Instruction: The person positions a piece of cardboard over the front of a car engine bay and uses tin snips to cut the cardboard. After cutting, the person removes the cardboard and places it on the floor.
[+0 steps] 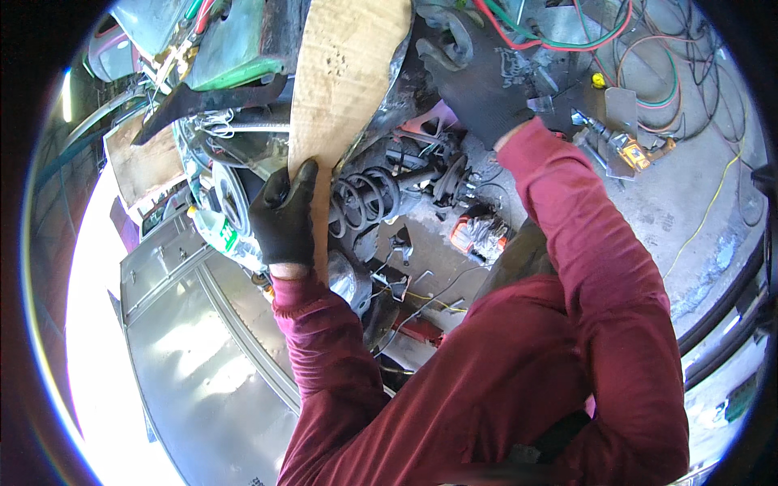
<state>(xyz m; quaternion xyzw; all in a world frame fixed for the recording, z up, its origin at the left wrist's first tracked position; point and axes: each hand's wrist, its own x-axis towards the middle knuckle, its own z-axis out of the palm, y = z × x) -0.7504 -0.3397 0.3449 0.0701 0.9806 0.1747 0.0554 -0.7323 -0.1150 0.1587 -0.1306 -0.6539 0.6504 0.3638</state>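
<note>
My left hand [285,215], in a black glove, grips the narrow lower end of a long brown cardboard piece [340,73], with the thumb on its face. The cardboard is flat, with a curved outline and dark marks near its upper part. It lies over the dark body parts of a vehicle. My right hand [478,77], also gloved in black, reaches to the right of the cardboard's wide end. Its fingers are curled, and what they hold, if anything, cannot be made out. Below the hands, a coil spring [361,198] sits among exposed suspension parts.
A yellow power drill [632,151] lies on the concrete floor at right, near red and green hoses [567,44] and tangled cables. An orange-and-grey object [480,233] rests below the spring. A clear plastic bottle [212,229] and a metal cabinet [203,324] are at left.
</note>
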